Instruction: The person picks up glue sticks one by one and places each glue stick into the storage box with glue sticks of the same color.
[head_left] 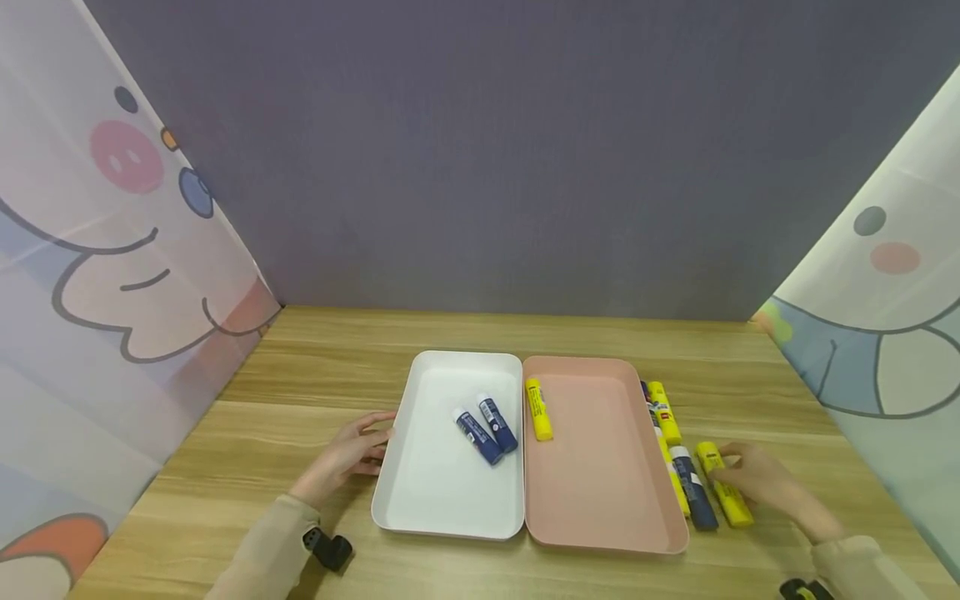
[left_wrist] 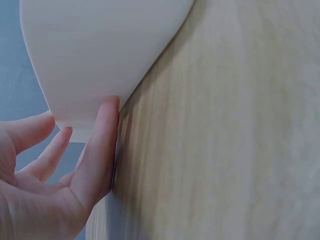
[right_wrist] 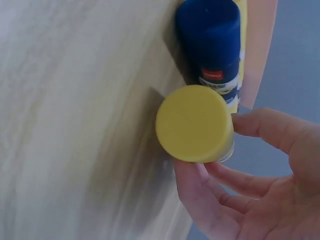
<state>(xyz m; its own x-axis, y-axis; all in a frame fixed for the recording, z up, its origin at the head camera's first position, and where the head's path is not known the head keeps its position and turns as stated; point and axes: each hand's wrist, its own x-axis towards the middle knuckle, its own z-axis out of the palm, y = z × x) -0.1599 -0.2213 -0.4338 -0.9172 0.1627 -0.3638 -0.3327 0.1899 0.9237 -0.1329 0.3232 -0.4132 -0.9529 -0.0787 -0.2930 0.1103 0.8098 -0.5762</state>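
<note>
Clock positions refer to the head view, with 12 o'clock pointing away from the person. The right hand (head_left: 762, 481) clamps its thumb and fingers on opposite sides of a yellow stick (right_wrist: 192, 124); this cross-barrel hold presumably prevents the round body from rolling. The yellow stick is outside the pink tray (head_left: 607, 500), between 3 and 4 o'clock of it; whether it is clear of the tabletop (head_left: 322, 367) cannot be told. A dark-blue stick (head_left: 695, 492) lies at its 9 o'clock.

The left hand (head_left: 348, 457) is at 9 o'clock of the white tray (head_left: 442, 500), fingers extended and apart, touching the outer wall, probably to steady it. The trays stand side by side, likely bracing each other. Two blue sticks (head_left: 477, 436) lie inside the white tray, toward 2 o'clock; a second yellow stick (head_left: 538, 408) lies inside the pink tray, toward 10 o'clock.
</note>
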